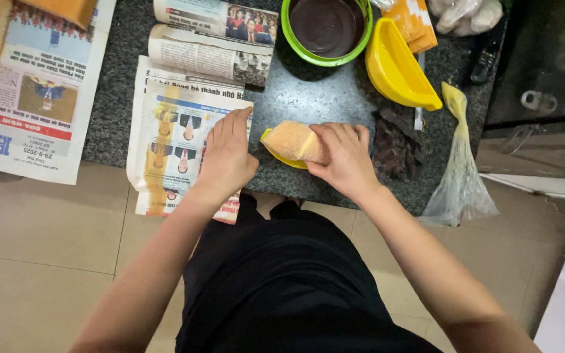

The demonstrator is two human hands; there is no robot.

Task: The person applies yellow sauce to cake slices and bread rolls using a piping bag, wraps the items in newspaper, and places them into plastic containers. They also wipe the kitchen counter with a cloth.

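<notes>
Tan sponge point(293, 141) in right hand point(342, 159) grip, left hand point(228, 155) flat on newspaper point(168, 134)

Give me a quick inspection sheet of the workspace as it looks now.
Surface: dark speckled stone counter, partly covered by newspapers.
Job's things: tan sponge-like block on a yellow piece.
Clutter: green bowl, yellow scoop, dark chunks, plastic bag.
Hands: left hand flat on newspaper; right hand grips the block.
Cables: nothing seen.
Surroundings: tiled floor.
</notes>
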